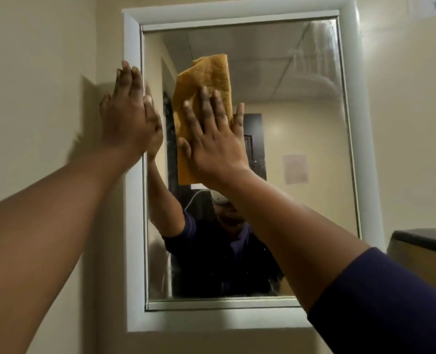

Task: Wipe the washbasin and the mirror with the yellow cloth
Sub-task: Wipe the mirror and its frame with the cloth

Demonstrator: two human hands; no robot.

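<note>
the mirror (288, 123) hangs in a white frame (132, 226) on a beige wall (45, 60); the right hand (213, 144), fingers straight, presses the yellow cloth (206, 77) flat against the glass; the left hand (126, 118) rests flat on the frame's left edge, holding nothing; smears streak the upper right glass.

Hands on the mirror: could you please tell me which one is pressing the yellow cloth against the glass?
The right hand presses the yellow cloth flat against the mirror; the left hand rests bare on the white frame.
</note>
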